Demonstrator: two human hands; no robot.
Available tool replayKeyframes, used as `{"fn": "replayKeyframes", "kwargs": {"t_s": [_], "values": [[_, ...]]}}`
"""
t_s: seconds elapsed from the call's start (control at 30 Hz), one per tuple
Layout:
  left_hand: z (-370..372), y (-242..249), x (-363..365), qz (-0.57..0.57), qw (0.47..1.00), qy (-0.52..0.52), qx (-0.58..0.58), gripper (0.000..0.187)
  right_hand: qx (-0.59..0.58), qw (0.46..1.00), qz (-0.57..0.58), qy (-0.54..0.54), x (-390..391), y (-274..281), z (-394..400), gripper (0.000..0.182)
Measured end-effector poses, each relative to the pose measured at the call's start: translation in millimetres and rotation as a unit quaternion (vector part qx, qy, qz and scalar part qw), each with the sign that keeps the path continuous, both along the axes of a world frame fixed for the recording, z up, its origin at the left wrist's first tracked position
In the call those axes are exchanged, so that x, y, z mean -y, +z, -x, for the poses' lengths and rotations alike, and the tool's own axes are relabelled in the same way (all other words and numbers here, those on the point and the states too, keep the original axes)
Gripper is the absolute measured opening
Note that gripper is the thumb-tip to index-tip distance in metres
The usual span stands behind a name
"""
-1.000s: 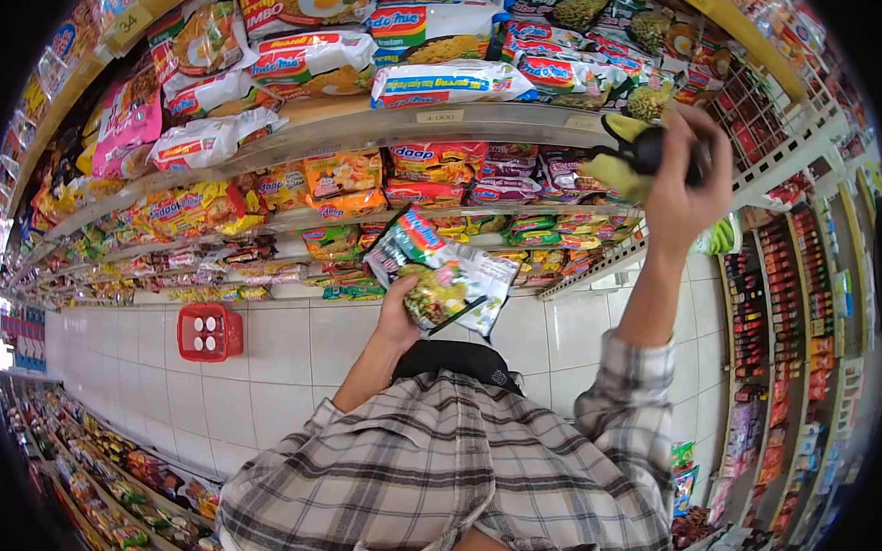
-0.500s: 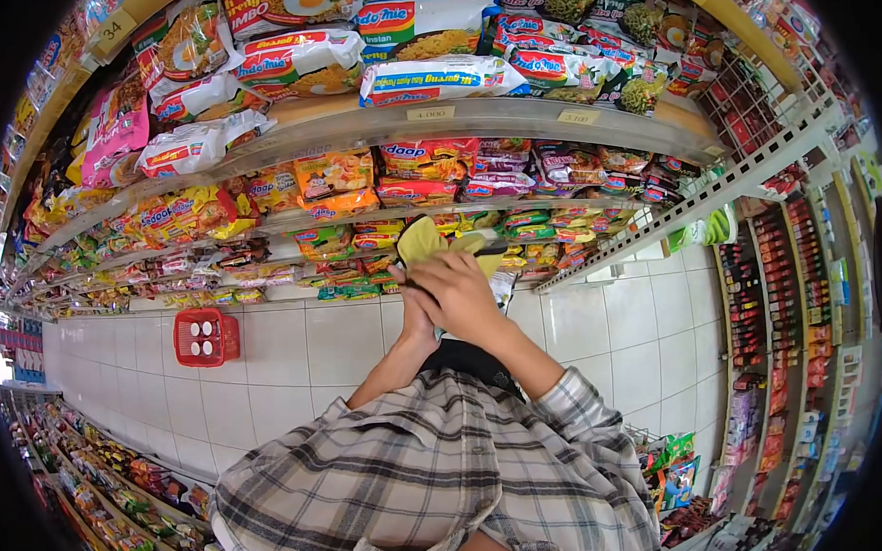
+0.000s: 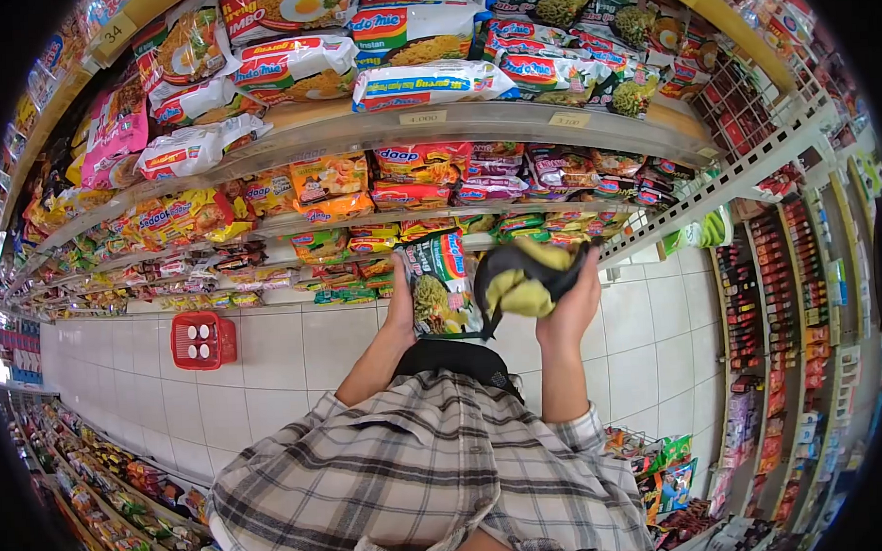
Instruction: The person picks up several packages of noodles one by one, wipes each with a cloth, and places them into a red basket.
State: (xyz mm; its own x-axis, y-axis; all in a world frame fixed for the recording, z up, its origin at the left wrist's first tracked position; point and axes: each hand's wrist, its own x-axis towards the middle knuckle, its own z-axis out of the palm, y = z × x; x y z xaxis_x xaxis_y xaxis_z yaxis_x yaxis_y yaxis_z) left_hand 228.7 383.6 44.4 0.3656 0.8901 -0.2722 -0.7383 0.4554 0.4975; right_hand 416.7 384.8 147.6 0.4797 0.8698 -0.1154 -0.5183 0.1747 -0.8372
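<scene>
My left hand [image 3: 398, 301] grips an instant noodle packet [image 3: 443, 287] by its left edge, and its printed front faces me. Off to the right of the packet, my right hand [image 3: 571, 310] is closed around a yellow and black cloth [image 3: 525, 284]. The cloth is bunched, blurred by motion, and partly hangs down toward the packet's lower right corner. Both hands are in front of the lower shelves, above the floor.
Noodle packets [image 3: 423, 33] fill the shelf [image 3: 358, 128] ahead and the tiers below it. A red basket [image 3: 231, 339] with several white-capped items stands on the tiled floor at left. A white perforated upright [image 3: 691, 194] and bottle shelves are at right.
My hands have come apart from being together. The right hand has swung right with the cloth, and the noodle packet in my left hand has come into clear view.
</scene>
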Motion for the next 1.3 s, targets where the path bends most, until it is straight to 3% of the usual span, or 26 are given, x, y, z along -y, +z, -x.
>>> {"fn": "replayKeyframes", "kwargs": {"t_s": [0.07, 0.1, 0.17, 0.2, 0.27, 0.33, 0.37, 0.4, 0.47, 0.5, 0.53, 0.57, 0.67, 0.8, 0.83, 0.93, 0.97, 1.03, 1.07, 1.1, 1.13, 1.23, 1.3], "values": [[-20.0, 4.7, 4.4, 0.012, 0.997, 0.045, -0.068, 0.086, 0.045, 0.995, 0.012, 0.09, -11.2, -32.6, -6.5, 0.048], [-22.5, -10.0, 6.3, 0.007, 0.999, -0.003, -0.037, 0.083, 0.131, 0.983, 0.014, 0.129, -12.5, -50.3, -4.3, 0.047], [-38.7, -2.6, 13.8, 0.013, 0.997, 0.009, -0.078, 0.081, 0.383, 0.911, -0.02, 0.151, 2.9, -44.7, 13.1, 0.055], [-43.8, -8.2, 19.2, 0.005, 0.995, 0.005, -0.103, 0.08, 0.277, 0.919, -0.018, 0.279, 7.1, -43.5, 9.5, 0.045], [-52.2, -25.1, 33.2, 0.071, 0.983, 0.015, -0.171, 0.051, 0.283, 0.892, -0.042, 0.349, 15.0, -68.1, 7.6, 0.032], [-59.5, -46.6, 42.2, 0.009, 0.996, 0.044, -0.072, 0.041, 0.307, 0.895, -0.024, 0.323, 28.6, -69.9, 12.6, 0.033], [-61.1, -50.8, 46.2, 0.041, 0.992, 0.036, -0.11, 0.043, 0.298, 0.896, 0.013, 0.329, 33.0, -83.8, 11.1, 0.032], [-64.9, -49.5, 50.0, 0.124, 0.99, 0.063, -0.031, 0.049, 0.288, 0.896, 0.05, 0.335, 35.4, -91.4, 9.6, 0.032], [-70.8, -49.0, 55.2, 0.143, 0.986, 0.081, -0.011, 0.054, 0.352, 0.881, 0.001, 0.316, 41.6, -104.9, 0.6, 0.024], [-72.2, -49.2, 55.9, 0.146, 0.982, 0.098, 0.073, 0.042, 0.369, 0.878, -0.01, 0.304, 45.3, -96.4, -2.2, 0.024], [-79.5, -56.2, 55.0, 0.122, 0.984, 0.115, 0.061, 0.051, 0.386, 0.875, -0.022, 0.292, 48.2, -88.9, -5.7, 0.023], [-85.6, -59.0, 56.9, 0.11, 0.985, 0.12, 0.064, 0.049, 0.433, 0.857, -0.086, 0.266, 46.4, -94.1, -11.4, 0.025], [-101.2, -56.6, 57.1, 0.08, 0.985, 0.131, 0.075, 0.049, 0.498, 0.823, -0.103, 0.252, 55.4, -89.7, -31.9, 0.026], [-112.8, -46.5, 52.0, 0.051, 0.987, 0.109, 0.106, 0.052, 0.501, 0.812, -0.075, 0.288, 66.5, -55.1, -63.0, 0.051], [-114.4, -45.5, 50.1, 0.042, 0.987, 0.099, 0.12, 0.052, 0.497, 0.792, -0.052, 0.349, 66.9, -36.5, -75.6, 0.069], [-120.6, -44.0, 39.3, -0.028, 0.98, 0.036, 0.192, 0.054, 0.514, 0.693, -0.079, 0.498, 70.4, -8.6, -116.6, 0.08], [-123.7, -43.4, 34.6, -0.059, 0.973, 0.011, 0.221, 0.055, 0.49, 0.707, -0.042, 0.509, 74.9, 1.6, -120.7, 0.087], [-135.1, -38.7, 26.7, -0.062, 0.98, 0.049, 0.184, 0.056, 0.514, 0.753, -0.001, 0.41, 79.5, 14.5, -117.7, 0.087], [-159.6, 13.9, 21.7, 0.092, 0.984, 0.153, -0.01, 0.058, 0.523, 0.773, 0.019, 0.359, 81.4, 16.9, -114.9, 0.087], [-166.3, 17.1, 14.4, 0.051, 0.98, 0.178, -0.068, 0.058, 0.53, 0.8, -0.013, 0.281, 77.9, 2.9, -110.5, 0.082], [-170.1, 20.0, 7.9, 0.008, 0.971, 0.202, -0.124, 0.058, 0.478, 0.845, -0.01, 0.239, 72.8, -1.1, -108.2, 0.063], [-169.9, 28.7, -1.4, -0.064, 0.952, 0.249, -0.166, 0.051, 0.399, 0.904, -0.016, 0.153, 51.9, -21.2, -112.8, 0.034], [-169.7, 34.2, -3.7, -0.08, 0.946, 0.284, -0.137, 0.04, 0.405, 0.899, -0.045, 0.157, 37.1, -11.5, -120.9, 0.034]]}}
